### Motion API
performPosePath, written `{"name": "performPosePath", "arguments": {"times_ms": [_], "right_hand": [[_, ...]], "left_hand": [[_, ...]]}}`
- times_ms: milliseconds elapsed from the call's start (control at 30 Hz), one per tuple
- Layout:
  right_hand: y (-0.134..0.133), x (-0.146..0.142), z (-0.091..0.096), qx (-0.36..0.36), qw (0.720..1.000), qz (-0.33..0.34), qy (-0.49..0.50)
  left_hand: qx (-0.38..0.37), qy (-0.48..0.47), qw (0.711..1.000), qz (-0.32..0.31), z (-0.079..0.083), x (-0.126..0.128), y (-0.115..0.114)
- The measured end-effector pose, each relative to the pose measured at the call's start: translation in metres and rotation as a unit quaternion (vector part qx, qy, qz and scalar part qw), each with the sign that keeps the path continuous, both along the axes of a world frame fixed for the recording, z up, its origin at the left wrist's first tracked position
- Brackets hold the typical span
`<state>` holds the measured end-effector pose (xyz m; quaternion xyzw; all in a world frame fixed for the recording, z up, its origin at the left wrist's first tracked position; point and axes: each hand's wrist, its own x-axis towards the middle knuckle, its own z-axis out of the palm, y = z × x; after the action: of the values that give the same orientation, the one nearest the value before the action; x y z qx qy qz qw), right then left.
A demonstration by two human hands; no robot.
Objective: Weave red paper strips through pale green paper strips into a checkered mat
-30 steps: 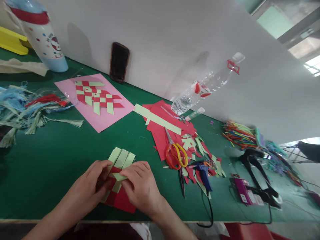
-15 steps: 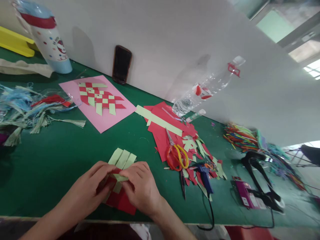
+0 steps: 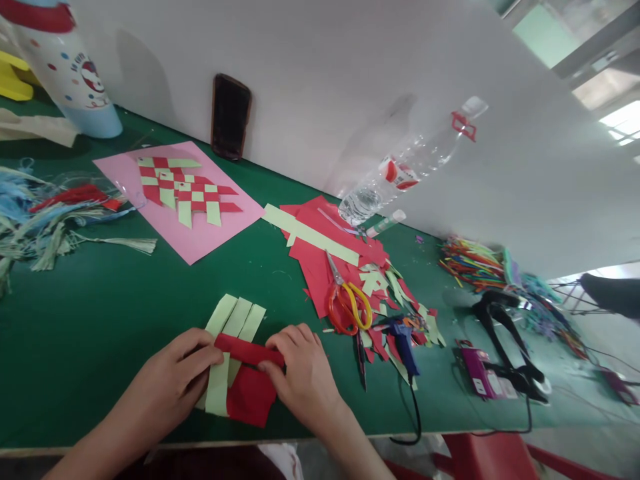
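Low on the green table lies a paper weave of several pale green strips [image 3: 235, 320] over a red paper sheet [image 3: 250, 395]. A red paper strip [image 3: 247, 351] runs crosswise over the green strips, folded or rolled at its edge. My left hand [image 3: 173, 377] grips the strip's left end with its fingers on top. My right hand [image 3: 300, 377] presses on the strip's right end. The lower parts of the weave are partly hidden under both hands.
A pink sheet [image 3: 200, 245] carries a red-and-green woven piece. To the right lie red paper scraps [image 3: 320, 267], orange-handled scissors [image 3: 350, 308], and a blue glue gun [image 3: 404, 347]. A plastic bottle [image 3: 395, 183] and a phone [image 3: 231, 117] rest against the white wall.
My hands have moved apart, and the red strip now shows flat across the green strips. The view has also shifted slightly.
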<state>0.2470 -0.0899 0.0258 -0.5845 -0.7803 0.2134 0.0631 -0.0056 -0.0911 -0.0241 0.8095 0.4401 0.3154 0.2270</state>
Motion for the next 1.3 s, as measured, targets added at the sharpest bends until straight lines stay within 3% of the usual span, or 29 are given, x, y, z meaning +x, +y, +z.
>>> {"name": "performPosePath", "arguments": {"times_ms": [300,467,600,767,900,967,1167,1300], "right_hand": [[0.003,-0.004,-0.006,0.018,0.998,-0.013,0.057],[0.006,-0.005,0.002,0.049,0.994,0.003,0.098],[0.013,-0.008,0.014,-0.023,0.989,-0.025,0.143],[0.027,-0.019,0.019,-0.166,0.93,-0.127,0.303],[0.04,-0.033,0.022,-0.27,0.863,-0.159,0.396],[0.048,-0.038,0.023,-0.296,0.847,-0.166,0.409],[0.074,-0.047,0.032,-0.325,0.855,-0.151,0.375],[0.085,-0.052,0.044,-0.307,0.888,-0.098,0.329]], "left_hand": [[-0.001,-0.001,1.0,0.001,0.001,0.0,0.001],[0.025,-0.012,1.0,0.007,0.007,0.002,0.003],[0.029,-0.015,0.999,0.015,0.008,0.003,0.003],[-0.035,-0.026,0.997,0.058,0.002,0.003,0.001],[-0.061,-0.03,0.994,0.085,-0.003,0.003,-0.001],[-0.067,-0.032,0.994,0.084,-0.002,0.003,-0.002],[-0.08,-0.044,0.995,0.041,0.011,0.003,0.001],[-0.09,-0.053,0.994,0.041,0.011,0.003,0.002]]}}
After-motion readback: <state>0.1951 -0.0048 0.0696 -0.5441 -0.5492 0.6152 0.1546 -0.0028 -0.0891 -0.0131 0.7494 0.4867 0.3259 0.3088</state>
